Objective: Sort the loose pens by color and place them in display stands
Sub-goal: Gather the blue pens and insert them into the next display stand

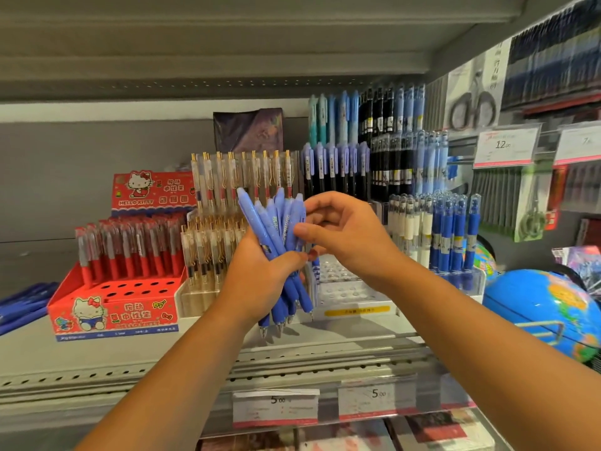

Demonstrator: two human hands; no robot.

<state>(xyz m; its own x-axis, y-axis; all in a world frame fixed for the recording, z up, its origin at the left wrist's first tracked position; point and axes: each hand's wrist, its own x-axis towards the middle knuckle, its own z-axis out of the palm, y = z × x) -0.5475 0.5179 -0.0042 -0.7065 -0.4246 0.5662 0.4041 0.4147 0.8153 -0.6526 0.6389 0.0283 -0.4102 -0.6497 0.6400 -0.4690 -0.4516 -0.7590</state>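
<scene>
Shelf (195, 349) front gives us room to move between the red boxed stand (113, 304) and the globe (546, 307). Our left hand (260, 275) curls its fingers tight round the bundle of blue pens (276, 229), held tips down just above the shelf, in front of a clear stand (348, 291) whose front holes show open. Our right hand (344, 236) pinches the bundle's upper end between thumb and curled fingers; we cannot tell which pen it has, since our hands hide the bundle's middle. More loose blue pens (22, 304) are cut off at the left edge. Stocked stands fill the back, and the price tags (377, 398) below are blurred.
</scene>
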